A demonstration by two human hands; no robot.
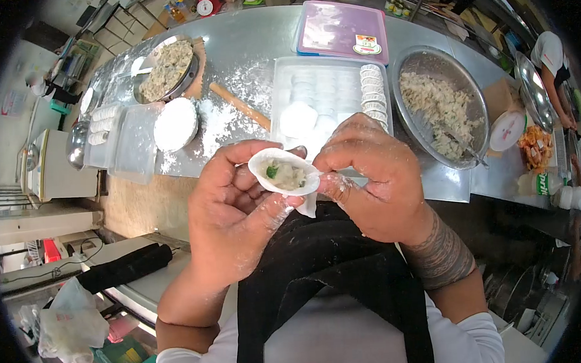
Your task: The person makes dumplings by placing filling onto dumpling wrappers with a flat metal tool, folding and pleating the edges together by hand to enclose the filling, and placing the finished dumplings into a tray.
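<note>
A round white dough wrapper (262, 167), cupped around pale filling with a green bit (283, 175), is held in front of my chest. My left hand (230, 214) curls round its left side, thumb below and fingers behind. At its right end, my right hand (376, 180) pinches the edge between thumb and forefinger. Flour dusts both hands. Just beyond them is a clear plastic tray (284, 76) with white dough pieces and a column of pleated dumplings (372, 92) along its right side.
A large metal bowl of filling (437, 101) stands right, another filling bowl (166, 70) back left. A rolling pin (239, 106), a floured white round (175, 125) and a purple-lidded box (342, 31) are on the metal table. Other people stand at far left and far right.
</note>
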